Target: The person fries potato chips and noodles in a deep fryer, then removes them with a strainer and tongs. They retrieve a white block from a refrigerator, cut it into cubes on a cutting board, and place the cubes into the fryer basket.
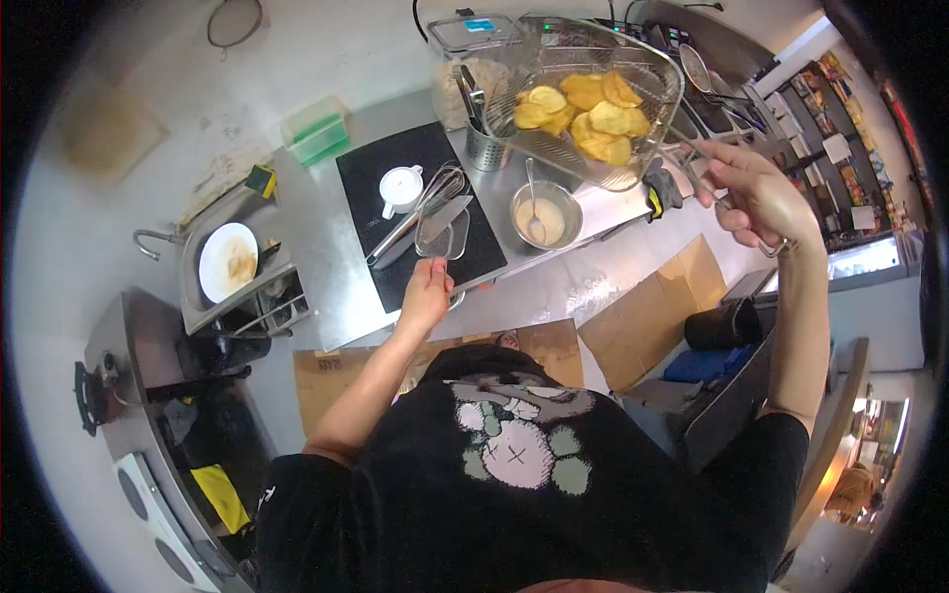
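Observation:
My right hand (749, 193) grips the wire handle of a metal fryer basket (549, 159), raised over the counter's right part. Yellow fried slices (604, 118), perhaps potato, lie inside it. My left hand (428, 293) holds the handle of a small wire-mesh basket (443, 236) at the edge of a black cutting board (474, 230). Beside the mesh lie a whisk (415, 215) and a broad metal blade, partly hidden. On the board's far half stands a white two-handled cup (401, 189). Right of the board, a steel bowl (572, 233) holds pale sauce and a spoon (531, 189).
A perforated steel holder (487, 150) with utensils stands behind the bowl, near a clear plastic tub (448, 96). A green container (319, 141) is by the wall. At left, a sink (194, 315) holds a stained white plate (228, 259). Cardboard (652, 311) covers part of the floor.

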### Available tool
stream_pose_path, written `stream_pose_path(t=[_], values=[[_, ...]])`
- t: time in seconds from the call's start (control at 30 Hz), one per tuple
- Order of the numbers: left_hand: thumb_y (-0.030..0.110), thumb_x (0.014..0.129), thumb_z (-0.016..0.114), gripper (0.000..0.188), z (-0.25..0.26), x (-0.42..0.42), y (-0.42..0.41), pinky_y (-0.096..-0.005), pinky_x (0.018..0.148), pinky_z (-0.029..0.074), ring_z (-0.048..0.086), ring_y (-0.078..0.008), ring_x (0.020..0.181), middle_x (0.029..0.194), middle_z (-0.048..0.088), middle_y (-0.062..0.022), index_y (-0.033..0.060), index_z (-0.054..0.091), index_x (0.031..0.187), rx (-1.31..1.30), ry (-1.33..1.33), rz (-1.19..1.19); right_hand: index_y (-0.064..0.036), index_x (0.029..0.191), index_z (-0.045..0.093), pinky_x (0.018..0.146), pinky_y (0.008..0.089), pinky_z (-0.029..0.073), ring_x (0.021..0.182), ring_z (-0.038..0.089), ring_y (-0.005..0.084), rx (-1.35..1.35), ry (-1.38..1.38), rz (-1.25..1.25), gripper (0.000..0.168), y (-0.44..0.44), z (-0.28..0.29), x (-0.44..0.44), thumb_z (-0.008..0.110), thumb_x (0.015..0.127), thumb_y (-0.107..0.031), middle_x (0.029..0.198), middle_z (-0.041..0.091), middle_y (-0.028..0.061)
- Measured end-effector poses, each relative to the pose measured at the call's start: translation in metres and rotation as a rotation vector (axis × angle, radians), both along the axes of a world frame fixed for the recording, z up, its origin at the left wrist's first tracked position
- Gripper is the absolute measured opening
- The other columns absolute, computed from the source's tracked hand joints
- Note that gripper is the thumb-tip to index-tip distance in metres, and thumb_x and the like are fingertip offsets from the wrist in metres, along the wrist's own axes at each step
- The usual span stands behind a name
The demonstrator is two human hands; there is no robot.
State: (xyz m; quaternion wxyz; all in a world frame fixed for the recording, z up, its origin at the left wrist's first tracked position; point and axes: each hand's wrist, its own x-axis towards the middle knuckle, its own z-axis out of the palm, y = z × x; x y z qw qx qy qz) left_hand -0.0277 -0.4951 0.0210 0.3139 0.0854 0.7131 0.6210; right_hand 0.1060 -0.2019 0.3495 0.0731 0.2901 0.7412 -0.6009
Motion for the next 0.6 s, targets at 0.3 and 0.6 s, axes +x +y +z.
stream_pose_path(t=[0.3, 0.6], values=[[0.026, 0.100, 0.035, 0.025, -0.011, -0.008, -0.026, -0.0241, 0.033, 0.029, 0.035, -0.0069, 0.041, 0.070, 0.047, -0.0010, 0.0045, 0.043, 0.109, 0.003, -0.049, -0.088, -0.008, 0.137, 0.040, 0.032, 0.0207, 0.031, 0.044, 0.038, 0.0064, 0.177, -0.170, 0.040, 0.041, -0.098, -0.058, -0.022, 0.039, 0.097, -0.016, 0.075, 0.052, 0.0025], [0.025, 0.099, 0.037, 0.023, -0.042, -0.010, 0.003, -0.0271, 0.031, 0.031, 0.040, -0.0106, 0.040, 0.074, 0.049, -0.0056, 0.0030, 0.043, 0.104, 0.102, -0.164, -0.024, -0.008, 0.137, 0.041, 0.046, 0.0275, 0.045, 0.054, 0.051, 0.0125, 0.603, -0.202, 0.252, 0.043, -0.145, -0.134, -0.046, 0.039, 0.096, -0.020, 0.075, 0.057, 0.0071]])
